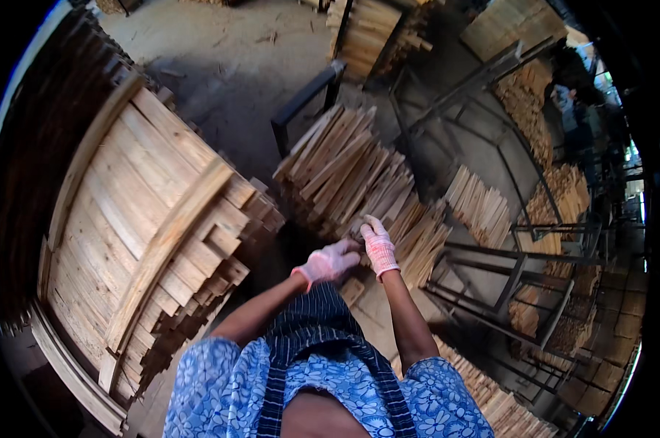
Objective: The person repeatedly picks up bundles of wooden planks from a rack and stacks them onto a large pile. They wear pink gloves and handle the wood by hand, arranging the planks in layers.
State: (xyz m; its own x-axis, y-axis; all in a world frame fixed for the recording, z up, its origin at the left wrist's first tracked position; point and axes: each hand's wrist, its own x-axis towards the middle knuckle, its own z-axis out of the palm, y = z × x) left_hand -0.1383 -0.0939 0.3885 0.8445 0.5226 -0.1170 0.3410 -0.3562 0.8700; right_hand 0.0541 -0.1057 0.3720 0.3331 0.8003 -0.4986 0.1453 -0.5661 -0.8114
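Note:
My left hand [328,263], in a white glove with a pink cuff, is held over the near edge of a pile of thin wooden strips [344,164]. Its fingers stretch toward the right hand, partly apart and slightly blurred, and nothing shows in them. Beside it, my right hand [379,247] wears a matching glove and reaches to the near side of the same pile. Its fingers are bent in and closed; what they hold, if anything, is hidden. More strips [421,244] lie just right of the right hand.
A large stack of planks [118,197] with cross battens stands at left. Black metal frames [308,102] rise behind the pile, and further frames [505,281] stand at right. A smaller strip bundle [479,204] lies between. Another person [574,120] is at the far right.

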